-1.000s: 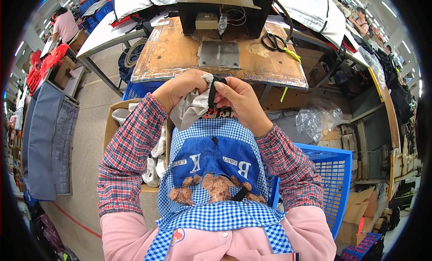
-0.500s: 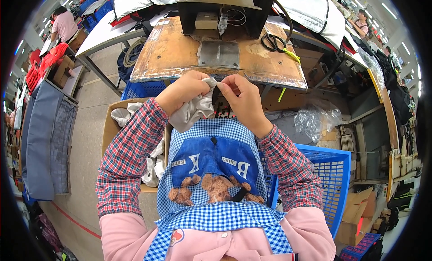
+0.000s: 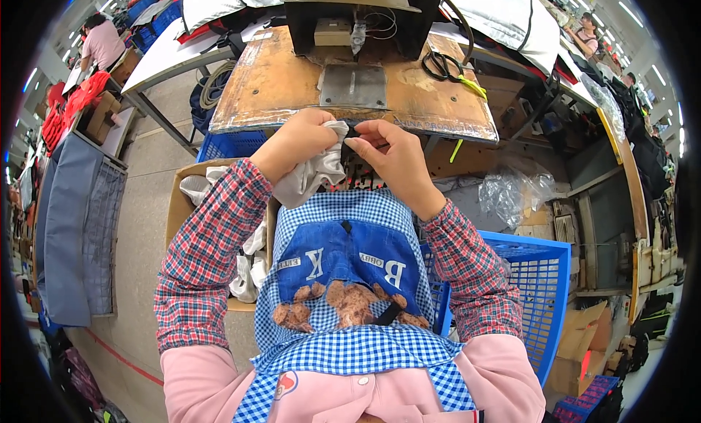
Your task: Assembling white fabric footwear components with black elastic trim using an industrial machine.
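Observation:
My left hand [image 3: 301, 144] is closed round a bunched piece of light grey-white cloth [image 3: 314, 178], which hangs in folds below the fingers. Just to the right, my right hand [image 3: 398, 159] has its thumb and fingers pinched together, and a dark bit shows by the fingertips. What the pinch holds, if anything, is too small to make out. A narrow gap separates the right fingertips from the cloth. Both hands are raised in front of the near edge of a worn wooden worktable [image 3: 274, 76].
On the worktable are a metal plate [image 3: 353, 86], a dark machine housing [image 3: 310, 25] and black scissors [image 3: 440, 67]. A cardboard box [image 3: 177, 215] with white cloth pieces stands left of my lap. At right are a blue plastic basket [image 3: 558, 277] and clear plastic film [image 3: 511, 197]. Other people sit farther off.
My right fingertips have come away from the cloth's upper edge, opening a small gap. My left hand still grips the cloth in nearly the same place.

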### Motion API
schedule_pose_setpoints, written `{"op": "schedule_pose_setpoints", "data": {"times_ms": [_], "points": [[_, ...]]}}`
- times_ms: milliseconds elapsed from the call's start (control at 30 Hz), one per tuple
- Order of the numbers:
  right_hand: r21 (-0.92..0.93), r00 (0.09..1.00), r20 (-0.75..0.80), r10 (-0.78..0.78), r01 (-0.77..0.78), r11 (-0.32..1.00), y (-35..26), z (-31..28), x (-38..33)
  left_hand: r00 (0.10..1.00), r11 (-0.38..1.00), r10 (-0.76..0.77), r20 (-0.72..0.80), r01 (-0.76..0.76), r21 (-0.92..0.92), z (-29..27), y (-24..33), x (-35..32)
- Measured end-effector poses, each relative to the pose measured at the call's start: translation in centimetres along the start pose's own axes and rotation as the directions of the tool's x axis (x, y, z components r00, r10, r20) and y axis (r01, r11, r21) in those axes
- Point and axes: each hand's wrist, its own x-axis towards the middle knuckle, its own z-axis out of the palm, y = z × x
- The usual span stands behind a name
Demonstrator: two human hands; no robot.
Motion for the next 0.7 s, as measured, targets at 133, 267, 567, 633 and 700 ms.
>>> {"op": "schedule_pose_setpoints", "data": {"times_ms": [133,267,567,633,700], "points": [[0.032,0.990,0.141,0.028,-0.033,0.999,0.4,-0.8,0.9,0.999,0.992,0.006,-0.038,-0.001,0.123,-0.5,0.4,0.5],[0.196,0.984,0.155,0.086,-0.116,0.974,1.2,-0.6,2.0,0.996,0.995,-0.004,-0.091,0.013,0.098,-1.2,0.9,1.0],[0.386,0.993,0.086,0.082,-0.109,0.916,1.4,-0.7,4.2,0.998,0.995,-0.019,-0.060,0.025,0.100,-2.3,2.2,2.6],[0.392,0.984,0.165,0.060,-0.121,0.912,1.2,-0.8,4.3,0.998,0.995,-0.014,-0.054,0.019,0.096,-2.4,2.5,2.8],[0.363,0.977,0.190,0.096,-0.161,0.918,1.1,-0.9,4.4,0.998,0.992,-0.037,-0.048,0.042,0.120,-2.5,2.8,2.9]]}}
